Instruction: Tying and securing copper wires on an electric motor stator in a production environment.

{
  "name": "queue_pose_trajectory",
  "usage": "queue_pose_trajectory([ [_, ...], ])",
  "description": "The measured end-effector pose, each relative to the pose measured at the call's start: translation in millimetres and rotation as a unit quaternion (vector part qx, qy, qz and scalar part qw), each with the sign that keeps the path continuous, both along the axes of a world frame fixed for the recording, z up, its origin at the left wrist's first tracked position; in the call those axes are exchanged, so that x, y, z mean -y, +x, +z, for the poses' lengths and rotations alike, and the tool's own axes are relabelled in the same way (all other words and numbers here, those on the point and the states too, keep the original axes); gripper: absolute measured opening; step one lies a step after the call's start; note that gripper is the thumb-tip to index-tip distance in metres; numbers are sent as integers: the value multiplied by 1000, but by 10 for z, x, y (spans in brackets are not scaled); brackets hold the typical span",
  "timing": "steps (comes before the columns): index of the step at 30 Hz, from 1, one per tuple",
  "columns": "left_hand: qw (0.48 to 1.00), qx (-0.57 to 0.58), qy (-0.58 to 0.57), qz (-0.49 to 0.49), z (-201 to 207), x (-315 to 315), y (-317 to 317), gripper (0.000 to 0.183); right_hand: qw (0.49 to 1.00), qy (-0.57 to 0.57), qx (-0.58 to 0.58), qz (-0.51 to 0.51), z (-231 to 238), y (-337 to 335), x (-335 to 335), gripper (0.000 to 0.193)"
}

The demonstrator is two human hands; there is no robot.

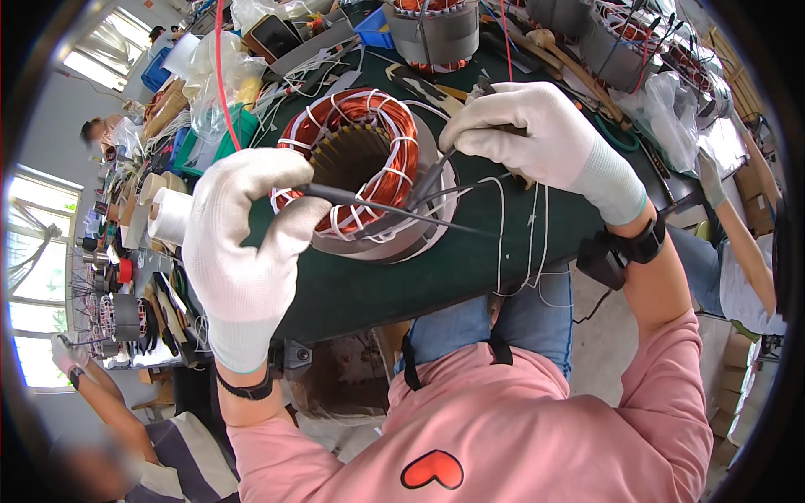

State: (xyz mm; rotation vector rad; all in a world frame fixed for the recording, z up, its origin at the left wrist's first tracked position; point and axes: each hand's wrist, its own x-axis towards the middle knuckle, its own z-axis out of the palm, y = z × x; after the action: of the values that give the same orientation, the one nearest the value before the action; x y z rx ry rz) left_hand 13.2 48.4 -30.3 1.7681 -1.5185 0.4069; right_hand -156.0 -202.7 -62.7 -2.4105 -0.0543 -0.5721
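Observation:
On the green table [352,298] a motor stator [405,147] stands before me, its ring of copper windings laced with white cord. My left hand [243,230], in a white glove, pinches a black sleeve [335,194] between thumb and fingers at the stator's left front. From that sleeve a thin dark lead [411,215] runs right across the front of the windings. Gloved too, my right hand [545,138] has its fingers closed on the upper end of another black sleeved lead [431,178] at the stator's right. Loose white cord [501,239] hangs below the right hand.
Another stator [432,38] stands behind, with more stators [610,46] at the back right. A green bin [237,134], a blue bin [374,29] and a white thread spool [170,216] lie around. Red cords [220,75] hang from above. Co-workers sit at right [746,260] and lower left [180,457].

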Motion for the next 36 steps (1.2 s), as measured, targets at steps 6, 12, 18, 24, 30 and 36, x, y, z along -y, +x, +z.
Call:
queue_pose_trajectory([
  [6, 991, -94, -85, -36, -233, 3, -81, 25, 999, 9, -20, 27, 47, -10, -109, 20],
  [12, 978, -188, -91, -24, -321, 89, -294, 23, 998, 43, 23, 28, -17, 0, -239, 19],
  [18, 969, -219, -110, -25, -389, 147, -391, 25, 992, 122, 24, -12, -53, -64, -407, 19],
  [24, 986, -53, -156, 2, -597, 168, -411, 30, 987, 129, 92, -21, -128, -30, -601, 23],
  [30, 990, 12, -139, 20, -642, 184, -376, 33, 977, 66, 201, -27, -307, 135, -620, 34],
  [36, 992, -29, -127, 3, -573, -1, -236, 30, 976, 105, 183, -48, -309, 149, -647, 33],
])
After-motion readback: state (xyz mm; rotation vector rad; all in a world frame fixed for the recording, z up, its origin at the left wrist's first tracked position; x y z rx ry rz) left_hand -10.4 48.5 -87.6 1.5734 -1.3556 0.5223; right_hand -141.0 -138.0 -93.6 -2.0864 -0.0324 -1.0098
